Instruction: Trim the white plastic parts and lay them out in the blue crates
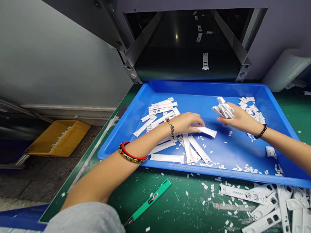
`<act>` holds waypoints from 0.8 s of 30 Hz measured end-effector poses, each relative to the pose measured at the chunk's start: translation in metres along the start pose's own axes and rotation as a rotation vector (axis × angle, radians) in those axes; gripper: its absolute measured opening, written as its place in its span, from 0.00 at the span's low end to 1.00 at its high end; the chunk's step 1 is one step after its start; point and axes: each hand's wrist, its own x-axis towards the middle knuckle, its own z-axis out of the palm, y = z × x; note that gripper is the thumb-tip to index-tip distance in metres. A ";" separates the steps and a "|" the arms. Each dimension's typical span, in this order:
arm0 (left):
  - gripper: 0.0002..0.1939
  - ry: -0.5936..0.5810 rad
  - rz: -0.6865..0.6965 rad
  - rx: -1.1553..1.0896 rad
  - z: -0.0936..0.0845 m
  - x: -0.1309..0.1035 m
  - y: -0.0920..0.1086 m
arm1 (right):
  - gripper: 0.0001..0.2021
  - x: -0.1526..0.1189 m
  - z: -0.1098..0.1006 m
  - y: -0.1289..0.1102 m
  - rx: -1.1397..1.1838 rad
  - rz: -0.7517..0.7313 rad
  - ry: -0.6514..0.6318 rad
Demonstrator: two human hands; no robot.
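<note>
Pinching a white plastic strip [209,132] in the left fingers [197,120], plus clutching a fat bunch of white parts [224,110] in the right fingers [226,121], over a blue tray [205,86].

soft, moderate light | small warm glare on belt [173,55] | faint shadows in tray [196,102] | edges stretched

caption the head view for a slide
White strip in the grip of the left hand, white pieces in the right hand, over a blue tray.
</note>
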 end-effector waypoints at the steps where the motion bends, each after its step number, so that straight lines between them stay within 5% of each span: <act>1: 0.09 0.042 0.049 -0.054 0.001 0.001 0.003 | 0.19 0.000 0.006 -0.004 0.081 -0.034 0.012; 5: 0.08 0.204 0.154 -0.270 0.005 0.000 0.015 | 0.26 -0.005 0.027 -0.018 0.347 -0.028 -0.118; 9: 0.13 0.211 0.175 -0.395 0.009 -0.001 0.019 | 0.22 -0.008 0.027 -0.020 0.478 0.113 -0.259; 16: 0.22 0.533 -0.176 -0.082 -0.001 0.000 0.011 | 0.16 -0.006 0.006 -0.021 0.708 0.363 -0.278; 18: 0.19 0.381 -0.226 -0.008 -0.004 -0.004 0.007 | 0.12 -0.008 0.004 -0.021 0.678 0.369 -0.286; 22: 0.17 -0.170 -0.220 0.111 0.004 -0.007 0.006 | 0.13 -0.011 0.007 -0.021 0.570 0.293 -0.288; 24: 0.13 -0.211 -0.186 0.121 0.009 -0.005 0.008 | 0.16 -0.012 0.011 -0.020 0.475 0.248 -0.237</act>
